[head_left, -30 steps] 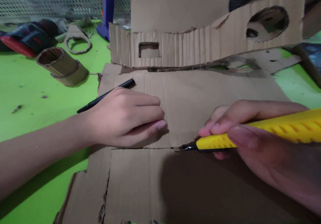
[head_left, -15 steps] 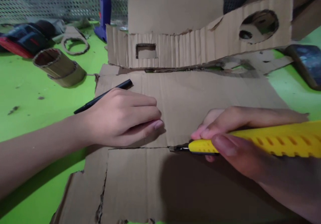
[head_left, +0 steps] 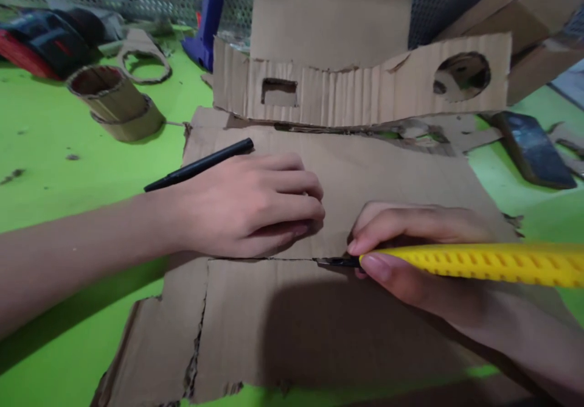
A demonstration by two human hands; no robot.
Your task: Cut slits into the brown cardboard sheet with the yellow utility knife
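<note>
Head view: the left hand (head_left: 255, 206) is rested on a brown cardboard sheet (head_left: 392, 170), its fingers half curled; whether anything is held beneath them cannot be told. By the right hand (head_left: 438, 294), closed with thumb and fingers around the front of the handle, a yellow utility knife (head_left: 479, 264) is held almost level, its blade (head_left: 328, 262) set at the right-hand end of a thin cut (head_left: 292, 259) just below the left hand. A 2nd, ragged slit (head_left: 201, 328) is seen between the left end of that cut and the sheet's near edge.

The sheet is spread beneath both hands on a green tabletop (head_left: 41, 115). It should be found light and fairly stiff, but weak and easily torn along the slits; it is best pressed flat on uncut board, clear of the blade. On the knife, a sure hold should be given by the ribbed handle.

Just beyond the left wrist, a black pen (head_left: 201, 165) is seen. Farther off, a cardboard strip (head_left: 351, 100) pierced by 1 rectangular and 1 round hole is stood upright, with a cardboard tube (head_left: 118, 106) to its left and a dark, phone-like slab (head_left: 536, 151) to its right.
</note>
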